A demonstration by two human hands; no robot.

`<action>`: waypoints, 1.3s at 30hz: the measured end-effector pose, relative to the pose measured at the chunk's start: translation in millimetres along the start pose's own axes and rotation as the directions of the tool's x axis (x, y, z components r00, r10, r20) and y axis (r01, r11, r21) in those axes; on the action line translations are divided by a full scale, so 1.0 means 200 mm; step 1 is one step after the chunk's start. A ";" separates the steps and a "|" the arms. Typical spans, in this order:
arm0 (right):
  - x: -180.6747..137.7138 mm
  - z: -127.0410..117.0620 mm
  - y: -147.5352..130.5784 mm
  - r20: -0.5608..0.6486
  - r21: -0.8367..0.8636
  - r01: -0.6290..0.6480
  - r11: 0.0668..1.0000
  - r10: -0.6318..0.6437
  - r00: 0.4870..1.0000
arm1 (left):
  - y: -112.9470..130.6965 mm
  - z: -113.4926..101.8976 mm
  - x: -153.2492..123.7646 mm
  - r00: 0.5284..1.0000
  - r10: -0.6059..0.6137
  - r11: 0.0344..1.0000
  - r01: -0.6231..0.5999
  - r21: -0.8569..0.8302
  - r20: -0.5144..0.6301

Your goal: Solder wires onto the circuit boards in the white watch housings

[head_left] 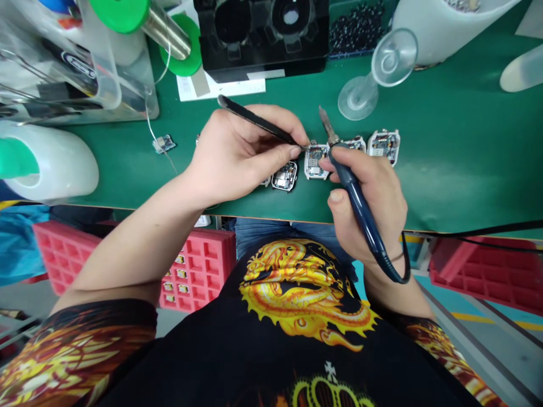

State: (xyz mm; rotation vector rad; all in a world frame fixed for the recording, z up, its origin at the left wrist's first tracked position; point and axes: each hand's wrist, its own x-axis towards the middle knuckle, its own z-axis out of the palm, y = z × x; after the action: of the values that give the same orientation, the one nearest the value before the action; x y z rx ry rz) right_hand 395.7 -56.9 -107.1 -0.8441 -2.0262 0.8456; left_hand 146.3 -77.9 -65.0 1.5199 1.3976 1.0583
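Observation:
My left hand (241, 152) is closed in a pinch on black tweezers (258, 121), whose tips touch a small white-framed circuit module (314, 161) on the green mat. My right hand (369, 198) grips a blue-handled soldering iron (354, 192); its metal tip (326, 125) points up and away, just above the module. A finger of the right hand rests on the module's right edge. Another module (285, 176) lies below my left fingers, and two more (384, 144) lie in a row to the right.
A clear funnel-shaped stand (373, 76) lies on its side behind the modules. A black fixture (263, 37) and solder spools (182, 45) stand at the back, a white bottle (46, 164) at the left. Red compartment trays (199, 271) sit below the table edge.

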 end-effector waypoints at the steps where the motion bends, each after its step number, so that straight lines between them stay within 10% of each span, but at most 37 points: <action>1: 0.00 0.00 0.00 -0.002 0.004 0.003 1.000 -0.003 1.000 | 0.00 0.00 0.00 1.000 0.008 1.000 -0.008 0.010 0.004; 39: 0.01 -0.01 0.00 -0.003 0.016 0.033 0.999 -0.033 0.999 | 0.05 0.00 0.03 0.997 -0.053 0.988 0.044 0.148 0.059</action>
State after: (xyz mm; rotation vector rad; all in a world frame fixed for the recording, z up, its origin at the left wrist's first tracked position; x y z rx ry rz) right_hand 396.0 -55.7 -105.1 -0.8006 -2.0227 0.8413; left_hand 149.4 -73.1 -55.4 1.6014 1.4879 0.8870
